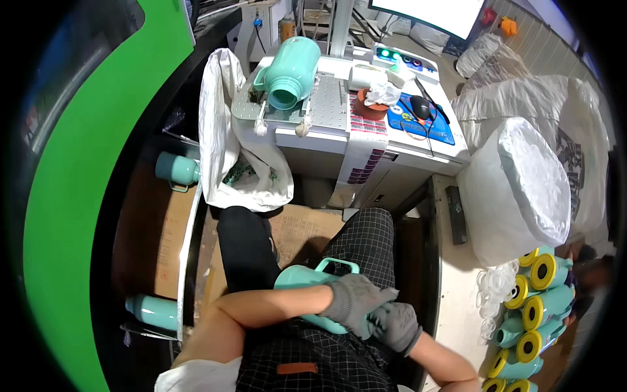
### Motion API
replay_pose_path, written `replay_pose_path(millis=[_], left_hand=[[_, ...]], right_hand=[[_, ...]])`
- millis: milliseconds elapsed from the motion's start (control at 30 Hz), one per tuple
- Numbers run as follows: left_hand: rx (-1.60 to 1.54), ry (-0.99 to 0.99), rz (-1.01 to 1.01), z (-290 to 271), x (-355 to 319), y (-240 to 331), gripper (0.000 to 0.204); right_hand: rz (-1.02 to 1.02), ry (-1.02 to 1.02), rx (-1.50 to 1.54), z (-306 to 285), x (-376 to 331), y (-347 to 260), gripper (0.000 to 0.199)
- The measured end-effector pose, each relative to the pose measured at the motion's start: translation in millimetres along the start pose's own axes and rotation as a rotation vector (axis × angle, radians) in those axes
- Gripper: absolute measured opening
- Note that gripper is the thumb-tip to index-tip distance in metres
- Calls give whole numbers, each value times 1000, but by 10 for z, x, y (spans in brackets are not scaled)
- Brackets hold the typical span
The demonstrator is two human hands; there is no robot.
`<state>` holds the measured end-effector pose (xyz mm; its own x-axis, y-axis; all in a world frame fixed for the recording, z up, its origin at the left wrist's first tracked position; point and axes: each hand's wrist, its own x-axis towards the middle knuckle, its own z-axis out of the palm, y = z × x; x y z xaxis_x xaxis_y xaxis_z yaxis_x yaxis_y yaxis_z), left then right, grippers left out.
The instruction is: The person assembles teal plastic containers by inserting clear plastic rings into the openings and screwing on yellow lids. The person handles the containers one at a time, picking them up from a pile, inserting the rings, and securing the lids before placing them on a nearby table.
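A teal plastic jug shell (pixel 299 277) lies across my lap, its looped handle pointing away from me. My left hand (pixel 356 303), in a grey knit glove, wraps over the jug near its right end. Right beside it, my gloved right hand (pixel 398 325) has its fingers curled at that same end. The two hands overlap and cover the jug's neck; whatever the right fingers pinch is hidden. Ahead on the white workstation, another teal jug (pixel 296 68) rests on its side with its open mouth toward me.
A white sack (pixel 219 124) hangs open at the workstation's left, scraps inside. Teal jugs (pixel 177 168) lie on the left shelf. At right stand a bag-lined bin (pixel 516 196), clear rings (pixel 496 287) and several yellow-rimmed teal jugs (pixel 545 271). A mouse (pixel 420 107) and red tape roll (pixel 371 106) sit ahead.
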<state>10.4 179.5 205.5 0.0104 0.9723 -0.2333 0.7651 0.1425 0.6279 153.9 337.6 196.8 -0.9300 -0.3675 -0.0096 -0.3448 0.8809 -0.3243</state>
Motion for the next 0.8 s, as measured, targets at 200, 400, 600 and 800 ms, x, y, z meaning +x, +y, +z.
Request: replay_pose_path(millis=[200, 400, 600, 800], left_hand=[[-281, 683, -5, -101, -992, -381, 87], [-62, 769, 128, 146, -1079, -117, 74], [-77, 790, 45, 209, -1195, -137, 74], [-37, 799, 37, 170, -1111, -192, 70]], right_hand=[[292, 1138, 271, -320, 29, -102, 28], [112, 782, 592, 120, 2006, -138, 60], [295, 594, 1188, 499, 3131, -166, 71], [201, 630, 1144, 753, 2872, -85, 36]])
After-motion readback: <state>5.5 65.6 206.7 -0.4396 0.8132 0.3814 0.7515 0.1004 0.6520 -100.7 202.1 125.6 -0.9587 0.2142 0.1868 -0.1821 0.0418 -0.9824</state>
